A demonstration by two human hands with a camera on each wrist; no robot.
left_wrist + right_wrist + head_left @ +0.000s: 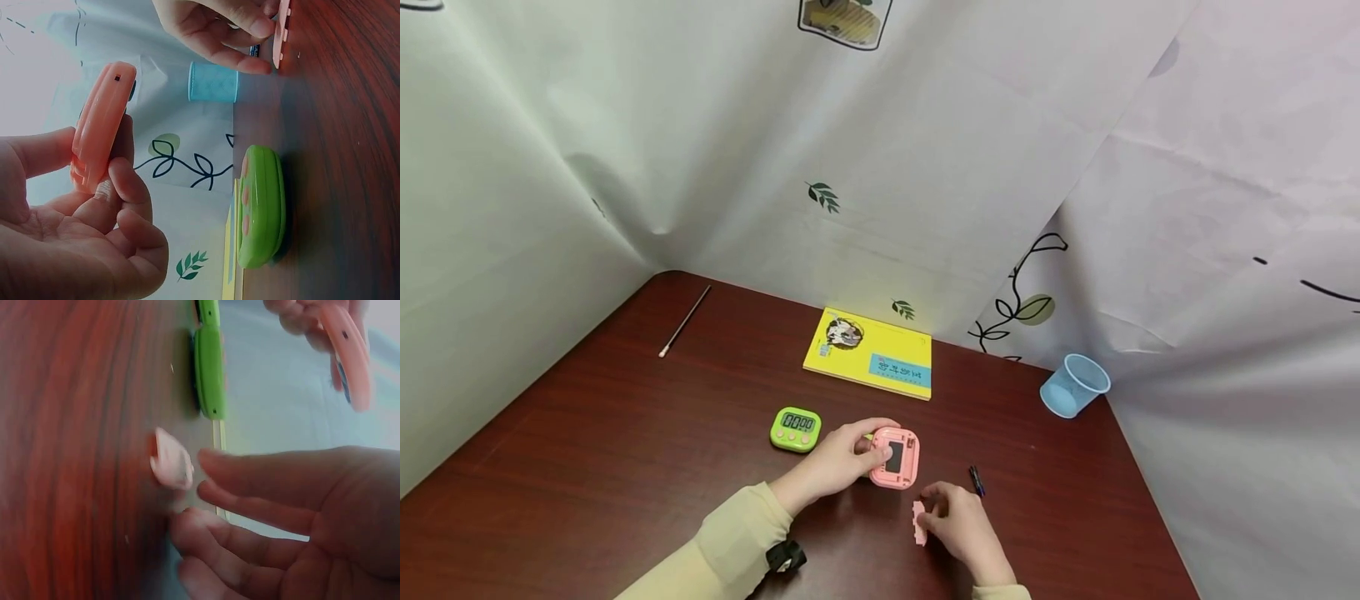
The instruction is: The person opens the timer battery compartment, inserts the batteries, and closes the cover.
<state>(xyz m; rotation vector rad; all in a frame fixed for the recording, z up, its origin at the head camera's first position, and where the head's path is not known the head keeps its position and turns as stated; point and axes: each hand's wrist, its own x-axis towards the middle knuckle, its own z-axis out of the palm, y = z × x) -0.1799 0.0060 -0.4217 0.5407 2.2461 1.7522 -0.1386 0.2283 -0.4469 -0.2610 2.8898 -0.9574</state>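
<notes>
Both hands grip parts: left hand [835, 462] clasps the pink timer [896, 457], right hand [958, 523] pinches its cover [918, 523]; the loosely pinched cover could slip onto the table [587, 433].

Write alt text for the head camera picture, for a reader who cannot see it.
A person's left hand holds a pink timer back-side up above a dark wooden table, while the right hand holds its small pink cover at the table. A green timer, a yellow book, a blue cup, a pen and a thin stick lie around.
</notes>
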